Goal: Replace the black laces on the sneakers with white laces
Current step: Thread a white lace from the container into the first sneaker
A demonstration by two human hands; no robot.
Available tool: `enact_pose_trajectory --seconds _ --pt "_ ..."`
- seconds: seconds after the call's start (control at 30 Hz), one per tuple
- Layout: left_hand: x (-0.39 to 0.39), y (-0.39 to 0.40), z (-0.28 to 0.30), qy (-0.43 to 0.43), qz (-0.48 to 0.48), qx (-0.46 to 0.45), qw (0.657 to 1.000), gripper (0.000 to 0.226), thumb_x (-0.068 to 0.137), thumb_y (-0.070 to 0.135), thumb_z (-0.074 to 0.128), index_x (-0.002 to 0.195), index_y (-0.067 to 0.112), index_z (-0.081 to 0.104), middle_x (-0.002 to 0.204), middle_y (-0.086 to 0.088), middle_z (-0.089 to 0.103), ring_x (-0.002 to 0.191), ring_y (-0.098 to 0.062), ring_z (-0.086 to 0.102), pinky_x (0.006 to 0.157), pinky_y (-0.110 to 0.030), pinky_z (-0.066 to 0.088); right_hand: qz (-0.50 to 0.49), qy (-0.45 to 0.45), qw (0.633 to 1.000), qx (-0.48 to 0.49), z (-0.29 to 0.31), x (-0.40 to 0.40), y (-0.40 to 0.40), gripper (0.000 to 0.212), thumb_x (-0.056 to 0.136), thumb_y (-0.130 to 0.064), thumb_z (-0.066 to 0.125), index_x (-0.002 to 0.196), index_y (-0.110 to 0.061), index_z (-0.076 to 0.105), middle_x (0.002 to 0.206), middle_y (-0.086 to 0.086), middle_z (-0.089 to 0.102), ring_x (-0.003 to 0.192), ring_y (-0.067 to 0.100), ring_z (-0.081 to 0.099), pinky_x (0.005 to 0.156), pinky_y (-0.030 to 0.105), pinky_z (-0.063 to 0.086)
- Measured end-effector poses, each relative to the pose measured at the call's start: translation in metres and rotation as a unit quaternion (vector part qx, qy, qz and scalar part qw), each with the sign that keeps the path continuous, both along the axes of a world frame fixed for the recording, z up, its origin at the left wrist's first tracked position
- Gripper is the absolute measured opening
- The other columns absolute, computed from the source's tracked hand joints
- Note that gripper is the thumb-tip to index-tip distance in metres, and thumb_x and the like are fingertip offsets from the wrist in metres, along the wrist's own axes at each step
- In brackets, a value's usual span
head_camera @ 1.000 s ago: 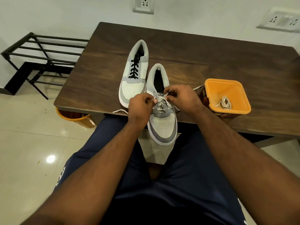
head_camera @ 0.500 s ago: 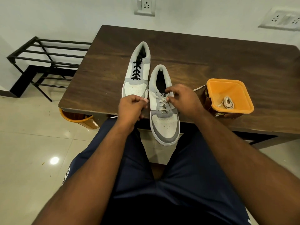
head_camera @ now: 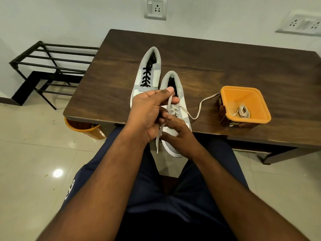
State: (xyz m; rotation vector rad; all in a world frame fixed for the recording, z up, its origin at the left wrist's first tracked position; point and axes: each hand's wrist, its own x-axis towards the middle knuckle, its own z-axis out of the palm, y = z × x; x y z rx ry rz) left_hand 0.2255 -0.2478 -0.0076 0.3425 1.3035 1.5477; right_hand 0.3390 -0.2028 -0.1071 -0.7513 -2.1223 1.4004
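Note:
Two grey-and-white sneakers lie on the dark wooden table [head_camera: 225, 63]. The far sneaker [head_camera: 157, 79] has black laces [head_camera: 145, 79]. The near sneaker [head_camera: 181, 96], its toe past the table edge, carries a white lace [head_camera: 173, 109] in its lower eyelets. My left hand [head_camera: 147, 115] is raised over it and pinches one end of that lace, which hangs down to its tip [head_camera: 157, 150]. My right hand [head_camera: 182, 136] sits lower over the toe, its fingertips closing on the same strand. The other lace end [head_camera: 199, 108] trails across the table to the right.
An orange tub [head_camera: 243, 87] at the right front of the table holds a coiled white lace [head_camera: 243, 111]. A black metal rack [head_camera: 52, 66] stands to the left on the tiled floor. An orange bin [head_camera: 81, 127] sits under the table's left corner.
My left hand rose and pulled one lace end up through the eyelets. My right hand released the other end, which now lies on the table, and dropped to the toe.

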Motion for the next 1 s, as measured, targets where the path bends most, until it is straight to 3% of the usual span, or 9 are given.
enact_pose_trajectory --seconds 0.13,0.3,0.47,0.5,0.57,0.63,0.7,0.8,1.0 --pt "-0.002 -0.003 0.004 -0.014 0.019 -0.002 1.000 0.018 0.090 0.021 0.067 0.096 0.004 0.065 0.085 -0.006 0.074 0.035 -0.005 0.038 0.034 -0.014 0.030 0.030 0.081 0.981 -0.176 0.019 0.005 -0.005 0.024 0.096 -0.010 0.053 0.093 -0.024 0.073 0.097 -0.019 0.071 0.103 -0.003 0.061 0.090 0.014 0.043" --pt "-0.009 -0.005 0.002 0.028 0.071 0.004 0.997 0.013 0.090 0.019 0.068 0.088 0.006 0.066 0.086 -0.007 0.075 0.035 -0.005 0.033 0.032 -0.013 0.028 0.073 0.066 0.973 -0.210 0.029 0.014 -0.004 0.019 0.095 -0.004 0.051 0.095 -0.005 0.070 0.088 0.005 0.073 0.093 0.009 0.068 0.083 0.016 0.048" --pt "-0.032 -0.010 -0.018 0.161 0.157 -0.038 0.974 0.010 0.087 0.020 0.071 0.079 0.014 0.069 0.075 -0.004 0.071 0.039 -0.006 0.043 0.037 -0.019 0.033 -0.033 0.063 0.986 -0.148 0.028 0.015 0.007 0.016 0.090 -0.006 0.063 0.085 -0.018 0.073 0.082 0.010 0.069 0.077 0.009 0.062 0.073 0.020 0.049" --pt "-0.040 -0.013 -0.027 0.274 0.176 -0.082 0.942 0.009 0.086 0.021 0.071 0.081 0.015 0.070 0.077 -0.001 0.071 0.047 -0.005 0.049 0.045 -0.022 0.039 -0.055 0.060 0.988 -0.134 0.028 0.017 0.012 0.016 0.091 -0.005 0.063 0.091 -0.018 0.073 0.085 0.006 0.070 0.077 0.006 0.061 0.073 0.019 0.049" --pt "-0.046 -0.023 -0.041 0.546 0.173 -0.156 0.805 0.008 0.088 0.019 0.067 0.094 0.015 0.069 0.101 -0.001 0.067 0.079 -0.004 0.055 0.068 -0.026 0.043 -0.063 0.005 0.994 -0.086 0.030 0.020 0.021 0.020 0.092 -0.005 0.061 0.105 -0.014 0.072 0.090 -0.003 0.069 0.076 -0.005 0.060 0.071 0.015 0.048" --pt "-0.035 -0.024 -0.048 0.673 0.134 -0.058 0.725 0.022 0.091 0.010 0.061 0.111 0.015 0.065 0.122 -0.003 0.058 0.105 -0.010 0.051 0.082 -0.023 0.042 -0.037 -0.076 0.995 -0.050 0.033 0.019 0.027 0.023 0.093 -0.005 0.059 0.112 -0.011 0.071 0.086 -0.009 0.065 0.072 -0.009 0.058 0.067 0.011 0.047" --pt "-0.017 -0.015 -0.051 0.613 0.048 0.048 0.787 0.032 0.094 0.006 0.056 0.124 0.016 0.061 0.123 0.000 0.060 0.113 -0.010 0.054 0.092 -0.018 0.044 -0.020 -0.120 0.991 -0.054 0.037 0.013 0.029 0.023 0.091 -0.005 0.062 0.111 -0.012 0.072 0.078 -0.009 0.065 0.063 -0.008 0.058 0.060 0.014 0.048" --pt "-0.003 -0.004 -0.060 0.412 -0.058 0.018 0.909 0.034 0.095 0.010 0.059 0.128 0.017 0.059 0.102 0.001 0.070 0.095 -0.005 0.064 0.084 -0.015 0.049 -0.066 -0.097 0.990 -0.080 0.042 0.009 0.034 0.010 0.083 -0.004 0.072 0.092 -0.007 0.073 0.063 -0.003 0.067 0.052 0.001 0.058 0.049 0.021 0.047" --pt "-0.013 -0.004 -0.083 0.393 -0.114 0.014 0.912 0.015 0.093 0.003 0.060 0.098 0.004 0.073 0.080 0.000 0.071 0.073 -0.002 0.065 0.072 -0.016 0.052 -0.091 -0.089 0.988 -0.092 0.038 0.011 0.037 0.005 0.079 -0.006 0.077 0.083 -0.009 0.076 0.077 0.010 0.072 0.066 0.015 0.060 0.053 0.023 0.046"
